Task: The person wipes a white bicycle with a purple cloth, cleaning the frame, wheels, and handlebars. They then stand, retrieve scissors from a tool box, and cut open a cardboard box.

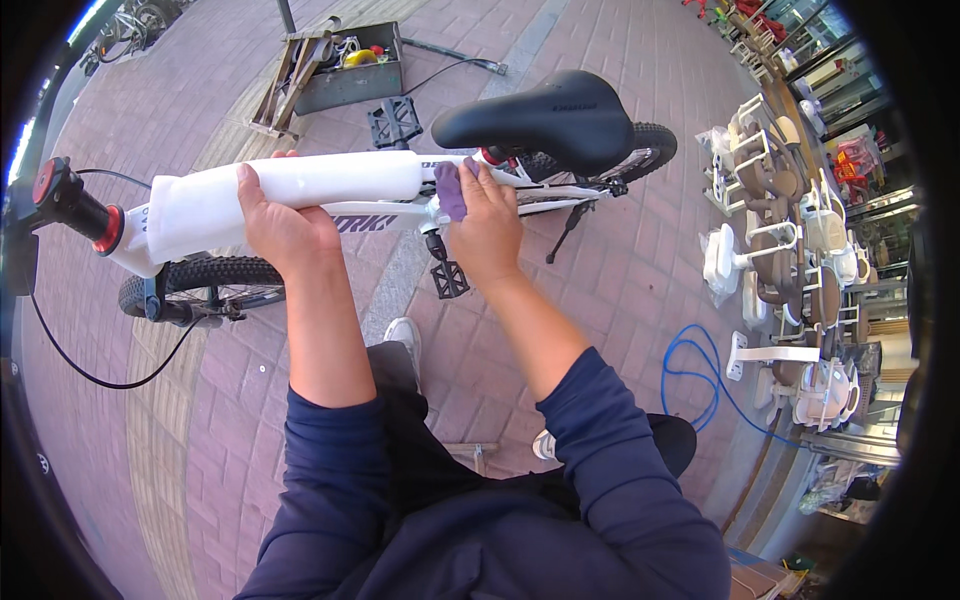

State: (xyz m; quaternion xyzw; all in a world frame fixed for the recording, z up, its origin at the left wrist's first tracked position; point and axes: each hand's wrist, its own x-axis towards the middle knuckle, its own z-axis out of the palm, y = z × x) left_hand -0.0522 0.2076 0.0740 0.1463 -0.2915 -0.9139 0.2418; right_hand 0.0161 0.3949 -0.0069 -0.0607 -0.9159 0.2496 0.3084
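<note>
A white bicycle frame (365, 217) stretches across in front of me, with a black saddle (545, 118) on the right and a handlebar stem with a red ring (108, 228) on the left. White foam padding (340, 177) wraps most of the top tube. My left hand (288, 225) grips this padding from below, thumb on the near side. With my right hand (486, 222) I press a purple cloth (450, 192) against the frame just ahead of the saddle. The knobbly front wheel (200, 280) shows under the padding. Below my right hand hangs a black pedal (449, 280).
Beyond the bicycle sit an open metal toolbox (350, 85) and a wooden stool (290, 85) on brick paving. A hose pump (455, 55) lies behind them. Several child seats (775, 230) crowd the right side, near a blue hose (690, 370) on the ground.
</note>
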